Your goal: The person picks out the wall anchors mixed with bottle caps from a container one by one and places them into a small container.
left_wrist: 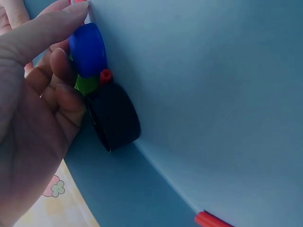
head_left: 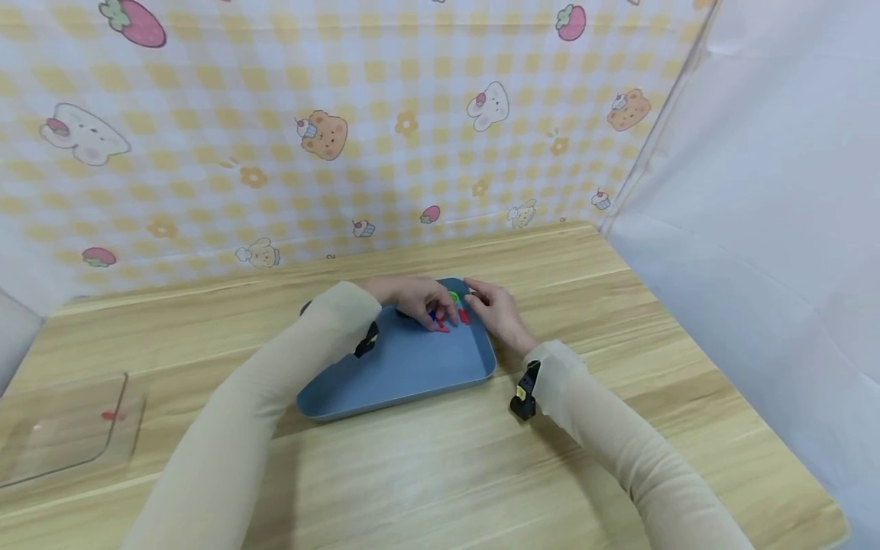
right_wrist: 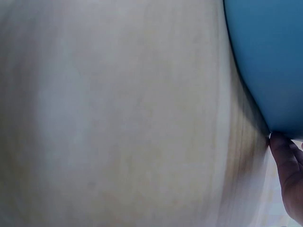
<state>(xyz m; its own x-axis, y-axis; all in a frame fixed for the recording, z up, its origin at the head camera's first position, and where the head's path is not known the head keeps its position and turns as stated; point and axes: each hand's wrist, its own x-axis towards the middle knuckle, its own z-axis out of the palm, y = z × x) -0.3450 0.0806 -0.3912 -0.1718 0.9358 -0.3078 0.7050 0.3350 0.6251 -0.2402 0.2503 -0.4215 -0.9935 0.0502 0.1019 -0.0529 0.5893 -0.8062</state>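
Note:
My left hand (head_left: 421, 298) reaches into the far right part of a blue-grey tray (head_left: 385, 382). Its thumb and fingers pinch a small red piece (left_wrist: 78, 2) with a white part, mostly hidden by the thumb. Beside those fingers, a blue round piece (left_wrist: 90, 49), a bit of green (left_wrist: 86, 84), a small red tip (left_wrist: 105, 76) and a black round piece (left_wrist: 118, 116) sit close together along the tray wall. My right hand (head_left: 500, 313) holds the tray's right rim near the far corner. Inside that corner are a green ring (head_left: 454, 296) and a red piece (head_left: 464, 315).
A clear plastic box or lid (head_left: 65, 435) lies on the wooden table (head_left: 412, 473) at the left, with a small red thing (head_left: 110, 416) showing there. Another red piece (left_wrist: 213, 220) rests in the tray. A checked yellow cloth (head_left: 385, 76) hangs behind the table.

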